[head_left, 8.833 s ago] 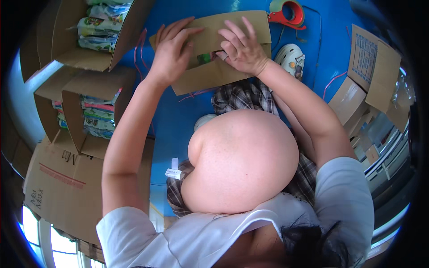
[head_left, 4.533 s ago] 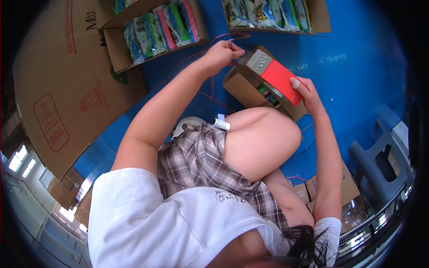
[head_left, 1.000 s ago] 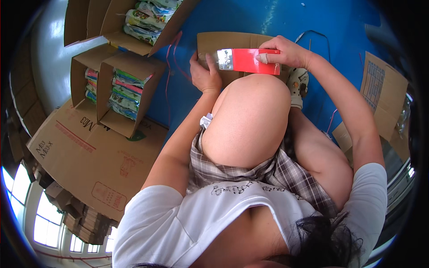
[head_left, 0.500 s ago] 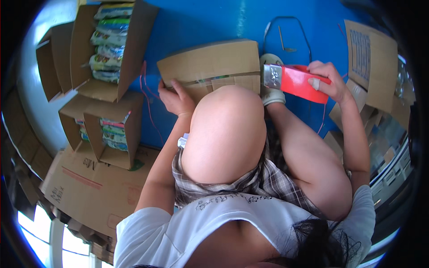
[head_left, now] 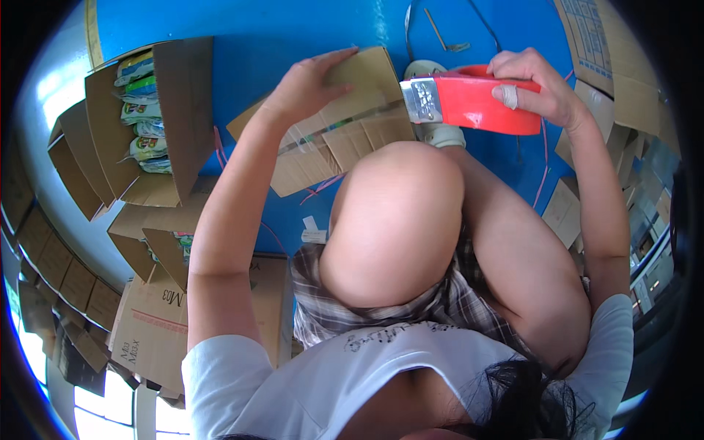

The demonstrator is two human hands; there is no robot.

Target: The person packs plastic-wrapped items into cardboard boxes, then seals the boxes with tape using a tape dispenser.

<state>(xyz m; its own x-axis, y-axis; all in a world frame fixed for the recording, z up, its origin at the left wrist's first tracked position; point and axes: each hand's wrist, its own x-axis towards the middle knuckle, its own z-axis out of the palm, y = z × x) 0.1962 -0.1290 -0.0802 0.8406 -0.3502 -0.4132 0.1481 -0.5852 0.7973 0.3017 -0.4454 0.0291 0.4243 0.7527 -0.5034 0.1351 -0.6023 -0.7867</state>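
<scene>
A closed cardboard box (head_left: 367, 136) lies tilted on the blue floor beyond my raised knee. Its two top flaps meet at a narrow seam, where clear tape and some green show. My left hand (head_left: 312, 86) rests on the far flap with the fingers stretched out. In my right hand (head_left: 535, 88) is a red tape dispenser (head_left: 473, 104), gripped from above and behind. The dispenser's metal front end is at the box's right end; whether it touches the cardboard, I cannot tell. A light wrap circles one finger of my right hand.
At left stands an open carton (head_left: 183, 117) of stacked colourful packets, with a smaller open carton (head_left: 132, 224) below it. Flat cardboard (head_left: 158, 330) lies nearer me. More cartons (head_left: 587, 44) are at right. A thin stick (head_left: 436, 29) and pink string (head_left: 544, 161) lie on the floor.
My left hand has moved from the box's left end up onto its far flap. The box has turned, its right end swinging away from me. The dispenser has shifted slightly left and farther away.
</scene>
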